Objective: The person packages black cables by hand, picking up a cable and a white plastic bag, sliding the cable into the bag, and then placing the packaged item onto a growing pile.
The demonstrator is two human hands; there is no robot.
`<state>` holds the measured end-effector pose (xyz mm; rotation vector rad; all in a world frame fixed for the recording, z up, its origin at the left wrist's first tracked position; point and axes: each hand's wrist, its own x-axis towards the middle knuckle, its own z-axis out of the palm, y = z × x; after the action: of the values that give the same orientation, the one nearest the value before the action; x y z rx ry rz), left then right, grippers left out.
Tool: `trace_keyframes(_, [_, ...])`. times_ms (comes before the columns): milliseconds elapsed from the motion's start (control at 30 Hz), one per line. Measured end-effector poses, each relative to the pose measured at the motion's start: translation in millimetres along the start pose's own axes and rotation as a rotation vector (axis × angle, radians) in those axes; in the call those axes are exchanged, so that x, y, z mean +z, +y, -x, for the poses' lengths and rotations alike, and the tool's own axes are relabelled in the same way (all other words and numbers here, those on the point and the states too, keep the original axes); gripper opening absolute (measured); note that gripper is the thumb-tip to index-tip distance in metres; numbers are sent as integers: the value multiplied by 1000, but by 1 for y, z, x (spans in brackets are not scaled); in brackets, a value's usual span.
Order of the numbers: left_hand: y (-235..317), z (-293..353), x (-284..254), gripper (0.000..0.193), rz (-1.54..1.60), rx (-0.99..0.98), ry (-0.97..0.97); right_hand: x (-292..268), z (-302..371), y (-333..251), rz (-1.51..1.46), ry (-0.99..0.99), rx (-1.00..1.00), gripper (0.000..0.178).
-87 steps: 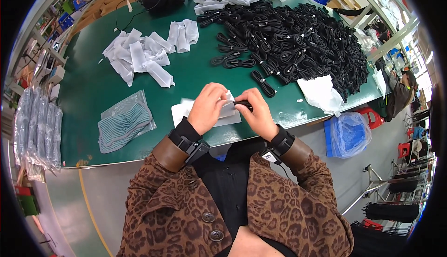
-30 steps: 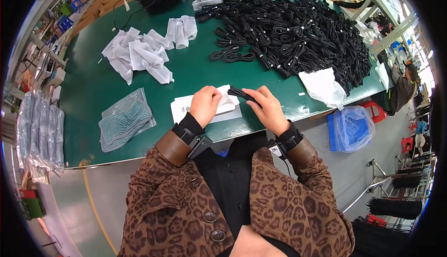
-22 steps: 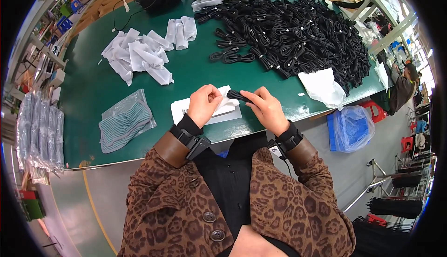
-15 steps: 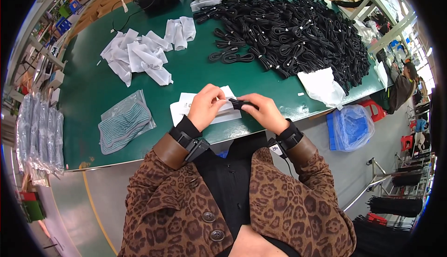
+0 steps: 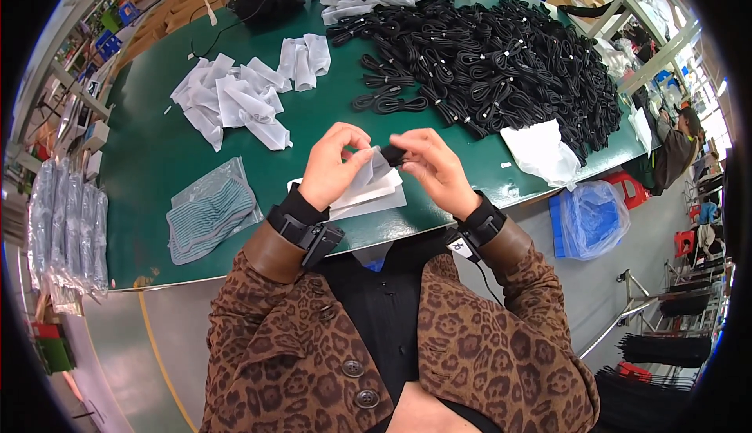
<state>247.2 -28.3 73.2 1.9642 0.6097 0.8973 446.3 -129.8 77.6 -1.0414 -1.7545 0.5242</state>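
White sleeve (image 5: 371, 170), pinched by my left hand (image 5: 335, 166), met black bundle (image 5: 393, 155), gripped by my right hand (image 5: 429, 168), above pale stack (image 5: 374, 192) on desk (image 5: 141, 213); fingertip holds presumably kept facing ends of both unobstructed.

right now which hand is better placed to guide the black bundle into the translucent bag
Probably the right hand: its fingers hold the black bundle close to the translucent bag, while the left hand pinches that bag.
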Motion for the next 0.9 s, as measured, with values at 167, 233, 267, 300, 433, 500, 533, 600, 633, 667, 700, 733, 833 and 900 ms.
trace_keyframes(167, [9, -14, -20, 15, 723, -379, 27, -5, -18, 0, -224, 103, 109, 35])
trace_keyframes(233, [16, -20, -18, 18, 769, -385, 17, -5, -23, -1, -180, 89, 95, 35])
trace_keyframes(267, [18, -22, -18, 19, 793, -388, 11, -2, -26, -4, -128, 47, 68, 34])
trace_keyframes(300, [17, -23, -19, 19, 791, -386, 13, 2, -30, -9, -77, 5, 41, 33])
trace_keyframes(433, [6, -25, -19, 18, 975, -398, -26, 12, -37, -10, 135, -86, -85, 28])
trace_keyframes(500, [1, -25, -18, 17, 1025, -385, -45, 16, -39, -9, 218, -109, -131, 26])
trace_keyframes(533, [0, -25, -18, 17, 1050, -379, -54, 18, -41, -9, 197, -38, -140, 24])
trace_keyframes(600, [-4, -24, -22, 17, 1113, -378, -73, 20, -43, -9, 152, 104, -159, 21])
trace_keyframes(633, [-5, -23, -26, 17, 1175, -378, -90, 20, -45, -11, 152, 103, -161, 21])
trace_keyframes(667, [-6, -22, -27, 18, 1237, -378, -106, 19, -47, -17, 121, 102, -121, 20])
trace_keyframes(700, [-7, -22, -26, 18, 1237, -376, -105, 19, -48, -22, 90, 101, -81, 19])
trace_keyframes(733, [-7, -21, -22, 17, 1246, -402, -75, 19, -49, -25, 59, 99, -40, 19])
trace_keyframes(833, [-8, -20, -16, 17, 1267, -453, -13, 30, -45, -27, 67, 69, -72, 18])
trace_keyframes(900, [-13, -18, -17, 19, 1342, -413, -101, 31, -46, -28, 71, 51, -89, 18])
